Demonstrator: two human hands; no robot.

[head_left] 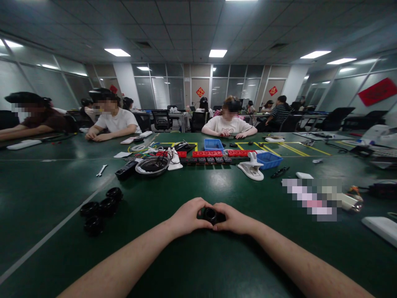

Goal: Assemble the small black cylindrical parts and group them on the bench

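My left hand (191, 216) and my right hand (232, 218) meet at the middle of the green table, fingers curved round a glossy black ring-shaped part (211, 214). It has a round opening facing up. From the left, my thumb and fingers press on its side; my right fingertips touch it from the other side and partly cover it. What kind of part it is, I cannot tell. To the left stand several similar black round parts: a far one (114, 193), a middle one (107, 206), a left one (89, 209) and a near one (93, 225).
Across the table's middle lie a metal bowl (152, 166), red power-strip-like blocks (207, 153), blue trays (268, 160) and a white clip-shaped base (251, 169). A wrench (101, 170) rests at left, a white flat box (381, 228) at right. Co-workers sit opposite.
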